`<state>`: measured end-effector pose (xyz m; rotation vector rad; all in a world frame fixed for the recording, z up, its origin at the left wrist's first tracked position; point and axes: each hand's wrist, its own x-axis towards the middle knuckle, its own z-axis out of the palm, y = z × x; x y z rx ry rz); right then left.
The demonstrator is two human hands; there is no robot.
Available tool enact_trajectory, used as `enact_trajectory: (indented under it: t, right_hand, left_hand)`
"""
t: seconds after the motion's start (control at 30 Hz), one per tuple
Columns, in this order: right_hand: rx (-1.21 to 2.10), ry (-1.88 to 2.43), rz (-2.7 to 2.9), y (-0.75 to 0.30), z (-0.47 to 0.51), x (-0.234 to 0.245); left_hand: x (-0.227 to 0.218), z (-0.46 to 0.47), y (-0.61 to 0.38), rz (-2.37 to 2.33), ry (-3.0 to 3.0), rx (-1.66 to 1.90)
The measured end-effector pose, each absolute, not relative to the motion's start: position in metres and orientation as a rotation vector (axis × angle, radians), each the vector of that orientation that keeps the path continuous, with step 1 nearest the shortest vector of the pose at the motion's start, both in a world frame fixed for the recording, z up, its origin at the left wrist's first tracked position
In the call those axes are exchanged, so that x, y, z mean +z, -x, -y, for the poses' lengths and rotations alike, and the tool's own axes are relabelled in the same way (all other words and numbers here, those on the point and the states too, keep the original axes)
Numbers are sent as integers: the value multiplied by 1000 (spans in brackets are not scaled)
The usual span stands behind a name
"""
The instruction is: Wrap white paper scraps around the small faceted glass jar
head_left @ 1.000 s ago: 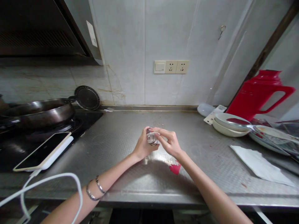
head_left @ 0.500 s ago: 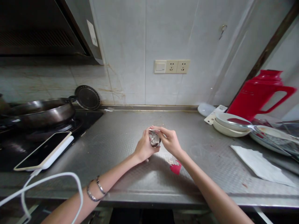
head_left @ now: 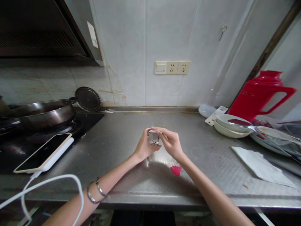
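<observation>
My left hand (head_left: 144, 146) is wrapped around a small shiny, silvery cup-like thing (head_left: 154, 138), whose open side faces me above the metal counter (head_left: 122, 135). My right hand (head_left: 172, 143) is closed in a pinch at its upper right rim. A thin pale edge shows by the right fingertips, but what they grip is too small to name. Below the hands a red scrap (head_left: 176, 170) lies on the counter, with whitish crumbs (head_left: 171, 164) at its upper edge.
At left, a pan (head_left: 44, 113) sits on the black stove, near a phone (head_left: 43, 153) with a white cable (head_left: 70, 176). To the right are a red thermos jug (head_left: 258, 95), stacked bowls (head_left: 231, 128), plates and a white paper sheet (head_left: 261, 168).
The silvery thing has turned a little in my left hand, and its opening looks different. Both hands have shifted slightly up and left. The red scrap stays on the counter.
</observation>
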<state>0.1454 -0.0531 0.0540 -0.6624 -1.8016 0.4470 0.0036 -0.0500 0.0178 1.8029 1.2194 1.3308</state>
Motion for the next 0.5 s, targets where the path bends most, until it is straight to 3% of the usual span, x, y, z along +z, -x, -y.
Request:
enact_trajectory:
  t: [0.5]
  right_hand:
    - [550,745,1731,-138,56,47]
  left_hand:
    - [18,48,-1,-1223,-1526,1309]
